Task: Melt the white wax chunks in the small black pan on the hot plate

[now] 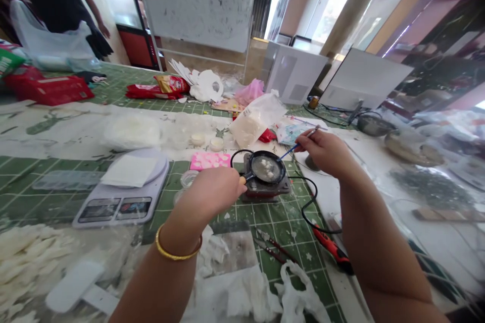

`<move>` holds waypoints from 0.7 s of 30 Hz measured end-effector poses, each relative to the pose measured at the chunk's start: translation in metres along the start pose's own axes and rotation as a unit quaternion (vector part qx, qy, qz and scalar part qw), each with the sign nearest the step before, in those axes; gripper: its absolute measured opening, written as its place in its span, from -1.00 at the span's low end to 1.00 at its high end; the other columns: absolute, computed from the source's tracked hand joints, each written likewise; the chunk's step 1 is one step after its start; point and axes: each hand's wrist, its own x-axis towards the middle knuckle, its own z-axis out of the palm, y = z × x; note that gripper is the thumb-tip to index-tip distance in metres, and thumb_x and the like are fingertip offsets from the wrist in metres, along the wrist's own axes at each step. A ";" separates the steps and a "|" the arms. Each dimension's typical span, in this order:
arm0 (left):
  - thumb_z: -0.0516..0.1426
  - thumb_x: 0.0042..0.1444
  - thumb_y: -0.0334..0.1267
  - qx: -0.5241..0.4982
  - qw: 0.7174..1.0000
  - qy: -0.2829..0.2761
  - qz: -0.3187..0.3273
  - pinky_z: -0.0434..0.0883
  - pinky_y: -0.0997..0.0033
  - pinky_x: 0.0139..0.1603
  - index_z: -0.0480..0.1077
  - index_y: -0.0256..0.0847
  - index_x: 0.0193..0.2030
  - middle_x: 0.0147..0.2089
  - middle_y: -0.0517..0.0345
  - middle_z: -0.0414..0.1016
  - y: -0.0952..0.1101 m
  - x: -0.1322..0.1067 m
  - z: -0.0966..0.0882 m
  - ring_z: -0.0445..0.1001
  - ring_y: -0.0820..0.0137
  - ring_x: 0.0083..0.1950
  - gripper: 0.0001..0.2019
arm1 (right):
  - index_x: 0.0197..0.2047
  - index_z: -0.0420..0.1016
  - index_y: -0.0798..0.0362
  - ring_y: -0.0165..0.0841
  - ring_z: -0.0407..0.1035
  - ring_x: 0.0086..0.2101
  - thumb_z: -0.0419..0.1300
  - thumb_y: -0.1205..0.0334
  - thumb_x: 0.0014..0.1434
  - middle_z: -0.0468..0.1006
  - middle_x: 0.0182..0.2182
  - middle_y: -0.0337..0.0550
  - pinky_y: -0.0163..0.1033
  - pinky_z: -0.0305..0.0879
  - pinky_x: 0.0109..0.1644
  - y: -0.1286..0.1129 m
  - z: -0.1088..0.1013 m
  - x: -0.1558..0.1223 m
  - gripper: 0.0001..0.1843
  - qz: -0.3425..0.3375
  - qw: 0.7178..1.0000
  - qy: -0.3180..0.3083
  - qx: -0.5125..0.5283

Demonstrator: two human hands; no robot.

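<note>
Steadying the work came first: our left hand was closed around the handle of the small black pan, which sat on a little heater near the table's middle. We judged that a firm, level grip kept the pale lumps from sliding. Slightly farther right, our right hand pinched a blue-handled tool, fingers closed, its tip dipping at the pan's right rim. We judged short, gentle strokes best. The power cord looped near right; the scale lay left.
</note>
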 end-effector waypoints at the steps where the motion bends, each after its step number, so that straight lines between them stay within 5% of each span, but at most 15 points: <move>1: -0.13 0.10 -0.09 -0.002 1.000 0.002 -0.003 0.19 0.43 -0.49 0.39 -0.24 -0.41 -0.41 0.01 0.46 0.000 0.000 0.000 0.39 0.33 -0.43 -0.64 | -0.38 0.45 0.02 -0.38 0.34 -0.42 -0.04 0.06 0.10 0.54 -0.45 -0.22 -0.31 0.13 -0.37 0.002 0.000 0.001 -0.70 0.004 1.000 -0.006 -0.012; 6: -0.13 0.10 -0.10 0.008 1.000 0.006 0.017 0.17 0.44 -0.52 0.39 -0.24 -0.43 -0.46 0.05 0.44 0.000 0.000 -0.001 0.38 0.34 -0.45 -0.65 | -0.45 0.47 -0.01 -0.38 0.32 -0.46 -0.03 0.00 0.09 0.53 -0.46 -0.23 -0.30 0.13 -0.42 0.004 -0.004 -0.002 -0.66 -0.017 0.998 -0.049 -0.041; 12: -0.12 0.10 -0.09 0.008 1.000 0.012 0.017 0.17 0.43 -0.52 0.37 -0.22 -0.45 -0.46 0.06 0.44 -0.001 0.001 0.001 0.38 0.33 -0.46 -0.65 | -0.39 0.46 0.00 -0.36 0.35 -0.39 -0.04 0.03 0.11 0.54 -0.41 -0.21 -0.29 0.16 -0.33 0.002 0.001 0.004 -0.67 -0.014 1.000 -0.010 -0.012; 15: -0.12 0.10 -0.09 0.004 1.000 0.015 0.021 0.18 0.43 -0.51 0.37 -0.22 -0.45 -0.46 0.06 0.44 -0.001 0.001 0.001 0.38 0.33 -0.45 -0.65 | -0.46 0.48 -0.01 -0.36 0.33 -0.44 -0.05 0.01 0.10 0.52 -0.44 -0.21 -0.28 0.14 -0.38 0.003 -0.002 0.002 -0.64 -0.007 0.997 -0.051 -0.064; 18: -0.13 0.09 -0.10 0.004 1.000 0.007 0.019 0.19 0.41 -0.51 0.38 -0.22 -0.43 -0.46 0.06 0.43 -0.001 0.001 0.000 0.38 0.32 -0.45 -0.65 | -0.47 0.49 -0.02 -0.38 0.33 -0.42 -0.07 0.00 0.12 0.52 -0.40 -0.22 -0.28 0.15 -0.35 -0.001 -0.007 -0.007 -0.61 -0.058 0.991 -0.098 -0.068; 21: -0.13 0.10 -0.11 0.003 1.000 -0.002 0.018 0.20 0.40 -0.49 0.40 -0.22 -0.42 -0.46 0.04 0.43 0.000 0.001 0.000 0.37 0.33 -0.46 -0.65 | -0.39 0.50 0.00 -0.38 0.34 -0.37 -0.09 0.02 0.14 0.52 -0.31 -0.19 -0.29 0.17 -0.30 -0.004 -0.008 -0.014 -0.61 -0.083 0.993 -0.078 -0.038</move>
